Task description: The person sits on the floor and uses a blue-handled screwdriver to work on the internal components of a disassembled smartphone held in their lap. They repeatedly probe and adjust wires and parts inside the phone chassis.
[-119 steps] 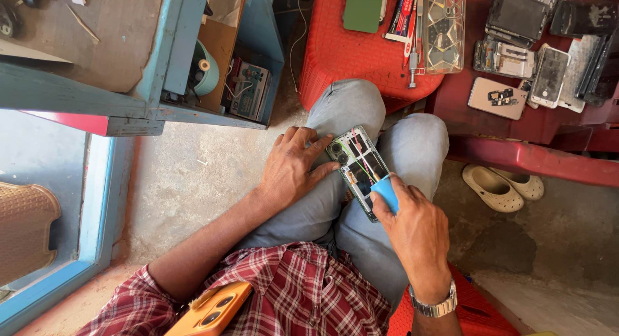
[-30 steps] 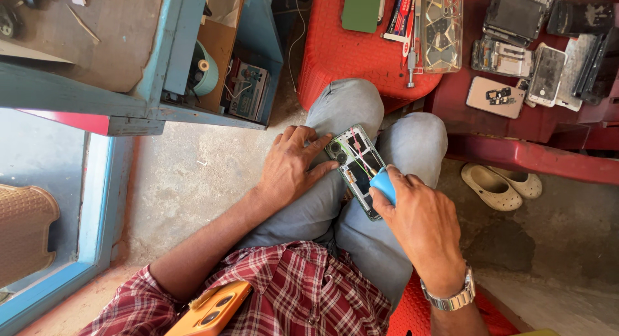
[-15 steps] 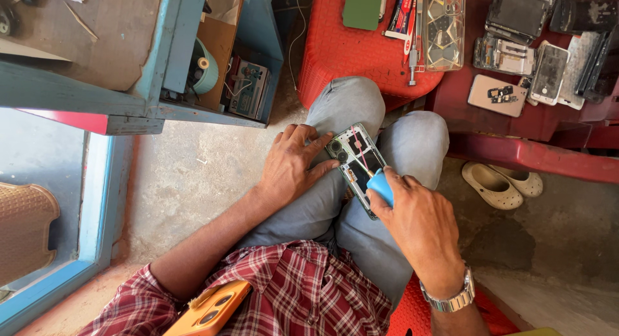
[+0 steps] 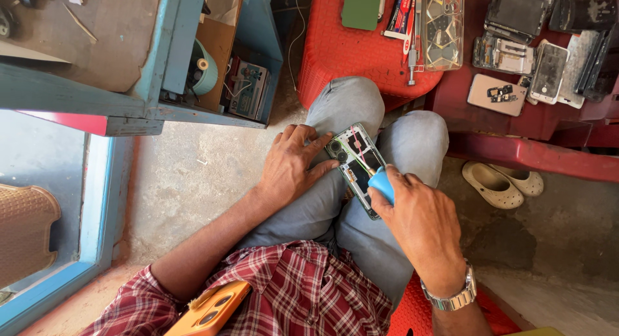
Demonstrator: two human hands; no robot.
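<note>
The opened phone (image 4: pixel 356 168) rests across the knees: light, rigid, fragile inside. The left hand (image 4: pixel 291 165) pins its edge; the right hand (image 4: pixel 422 223) grips a blue-handled screwdriver (image 4: pixel 380 181).

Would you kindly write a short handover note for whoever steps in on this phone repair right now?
Left hand: flat on the lap, fingers steadying the opened phone across the knees.
Right hand: grips the blue-handled screwdriver, tip on the phone's internals.
Done: back cover is off, boards and camera modules exposed.
Left: the work inside the phone; nothing is refitted.
Nearby: another screwdriver and a clear case on the red stool; more dismantled phones on the right.
</note>
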